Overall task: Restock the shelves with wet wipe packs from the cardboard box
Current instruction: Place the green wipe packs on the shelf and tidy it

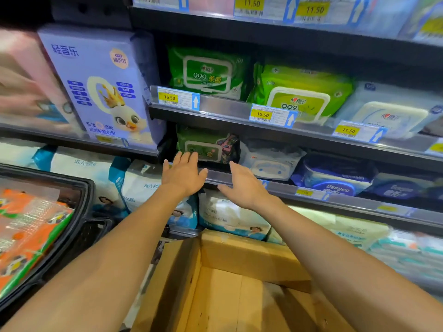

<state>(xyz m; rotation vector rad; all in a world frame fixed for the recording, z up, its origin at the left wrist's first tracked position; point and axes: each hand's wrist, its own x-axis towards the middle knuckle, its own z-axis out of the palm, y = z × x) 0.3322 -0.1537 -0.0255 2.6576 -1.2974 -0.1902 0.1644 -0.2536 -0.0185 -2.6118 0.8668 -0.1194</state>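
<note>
A dark green wet wipe pack point(207, 144) stands on the lower middle shelf point(282, 188), just behind its front rail. My left hand point(183, 174) is stretched toward it with straight fingers, the fingertips at the pack's lower left edge. To the right, my right hand point(242, 185) hovers at the shelf rail with fingers relaxed and nothing in it. Below both arms sits the open cardboard box point(227, 279); the part of its inside that shows holds no packs.
Green wipe packs point(208, 70) and a white one point(393, 113) fill the shelf above. White point(271, 161) and blue packs point(335, 178) stand right of the dark green pack. A lilac box point(100, 85) stands at left. A black basket point(55, 224) with orange packs sits at lower left.
</note>
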